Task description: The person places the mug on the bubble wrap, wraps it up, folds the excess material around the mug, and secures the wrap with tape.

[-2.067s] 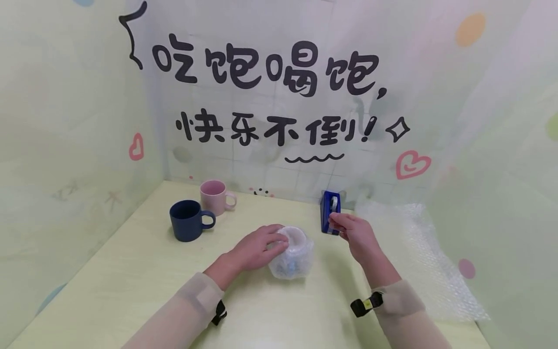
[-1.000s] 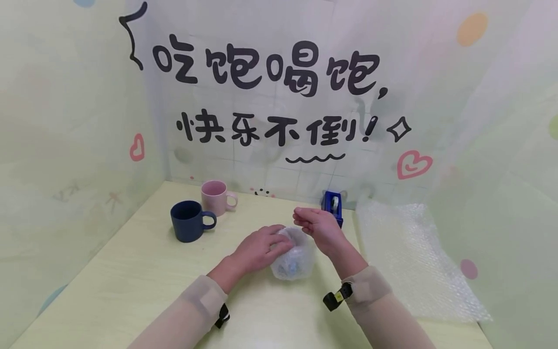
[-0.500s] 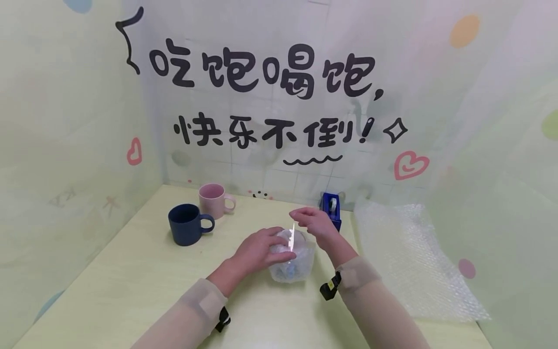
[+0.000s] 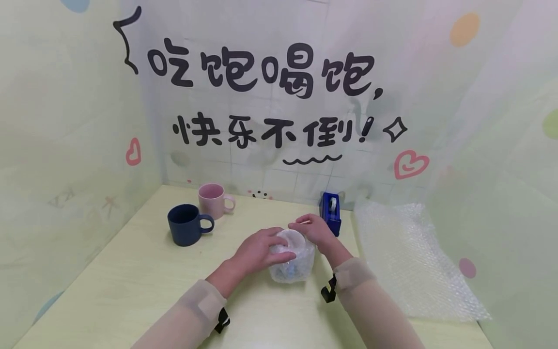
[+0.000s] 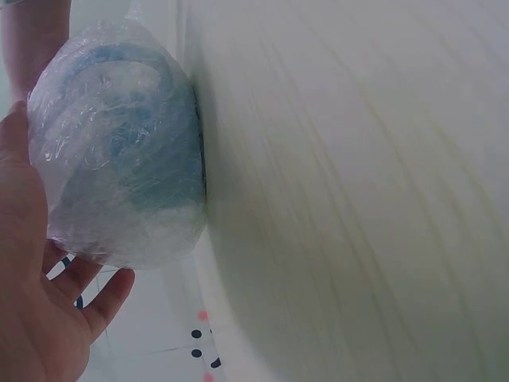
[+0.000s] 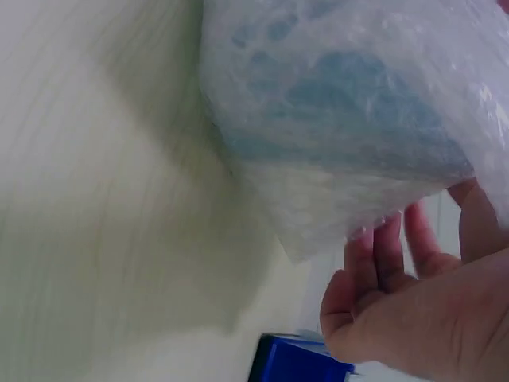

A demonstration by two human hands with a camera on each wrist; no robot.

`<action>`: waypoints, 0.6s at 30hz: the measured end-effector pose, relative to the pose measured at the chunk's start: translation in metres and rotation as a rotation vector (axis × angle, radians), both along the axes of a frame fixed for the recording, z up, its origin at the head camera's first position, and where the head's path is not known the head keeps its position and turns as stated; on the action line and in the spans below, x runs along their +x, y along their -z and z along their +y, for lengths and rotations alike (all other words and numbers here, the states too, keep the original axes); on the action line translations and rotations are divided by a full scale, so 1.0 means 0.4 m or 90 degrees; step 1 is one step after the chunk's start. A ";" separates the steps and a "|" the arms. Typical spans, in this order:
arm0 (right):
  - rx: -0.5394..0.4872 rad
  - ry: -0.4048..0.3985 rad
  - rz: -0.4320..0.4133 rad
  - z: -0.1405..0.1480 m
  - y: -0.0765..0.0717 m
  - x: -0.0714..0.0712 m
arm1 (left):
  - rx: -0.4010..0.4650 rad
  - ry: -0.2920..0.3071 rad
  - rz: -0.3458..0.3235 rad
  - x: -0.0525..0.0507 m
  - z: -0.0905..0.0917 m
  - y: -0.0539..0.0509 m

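Fastening the bubble-wrapped bundle [image 4: 296, 269], I judge.
Head: it's on the table [image 4: 131, 271], left hand [image 4: 259, 248] curled round its side. Left wrist: bluish inside. Right wrist: right hand [image 6: 429, 310] bent against it; pinching, I can't tell. Next calls for gentle pressing.

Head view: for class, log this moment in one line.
left grip: holds bubble-wrapped bundle; right grip: at bundle's right rear; blue tape dispenser: beyond right grip; navy mug: upright; pink mug: upright

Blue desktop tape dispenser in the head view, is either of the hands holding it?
No, the dispenser stands on the pale table, while left hand and right hand are at the clear bubble-wrapped bundle.
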State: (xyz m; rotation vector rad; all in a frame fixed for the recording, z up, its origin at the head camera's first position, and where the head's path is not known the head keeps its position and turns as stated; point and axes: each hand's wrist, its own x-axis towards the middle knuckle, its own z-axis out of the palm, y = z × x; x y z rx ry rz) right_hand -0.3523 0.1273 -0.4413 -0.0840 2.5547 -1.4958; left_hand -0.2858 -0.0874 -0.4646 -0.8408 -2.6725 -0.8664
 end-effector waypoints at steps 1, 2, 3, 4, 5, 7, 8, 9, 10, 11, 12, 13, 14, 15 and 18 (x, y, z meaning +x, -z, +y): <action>0.005 0.002 0.018 0.000 -0.004 0.000 | 0.001 -0.001 -0.004 0.000 -0.001 0.000; 0.008 0.001 0.040 0.000 -0.008 0.001 | 0.001 0.000 -0.006 0.000 -0.002 0.000; 0.008 -0.004 0.063 0.001 -0.013 0.001 | 0.001 -0.002 -0.008 0.000 -0.004 0.000; 0.010 -0.014 0.083 0.003 -0.019 0.003 | 0.002 -0.003 -0.011 -0.001 -0.003 0.000; 0.011 -0.029 0.098 0.006 -0.025 0.005 | 0.004 -0.003 -0.014 -0.002 -0.003 0.000; 0.039 -0.068 0.113 0.009 -0.035 0.012 | 0.007 -0.004 -0.021 -0.004 -0.002 0.000; 0.066 -0.094 0.116 0.011 -0.038 0.016 | 0.007 -0.004 -0.024 -0.005 -0.001 0.000; 0.093 -0.120 0.118 0.011 -0.039 0.019 | 0.006 -0.006 -0.029 -0.006 -0.001 0.001; 0.117 -0.143 0.117 0.011 -0.040 0.023 | 0.005 -0.008 -0.035 -0.006 0.000 0.002; 0.138 -0.161 0.115 0.011 -0.040 0.026 | 0.005 -0.009 -0.038 -0.007 0.001 0.003; 0.157 -0.174 0.115 0.011 -0.038 0.029 | 0.002 -0.010 -0.040 -0.008 0.001 0.004; 0.164 -0.182 0.109 0.010 -0.036 0.031 | 0.001 -0.012 -0.040 -0.009 0.002 0.004; 0.165 -0.186 0.106 0.010 -0.033 0.032 | 0.000 -0.012 -0.038 -0.009 0.002 0.005; 0.159 -0.184 0.100 0.009 -0.031 0.034 | -0.001 -0.013 -0.035 -0.009 0.002 0.005; 0.148 -0.180 0.092 0.009 -0.021 0.038 | -0.006 -0.006 -0.025 -0.007 -0.001 0.004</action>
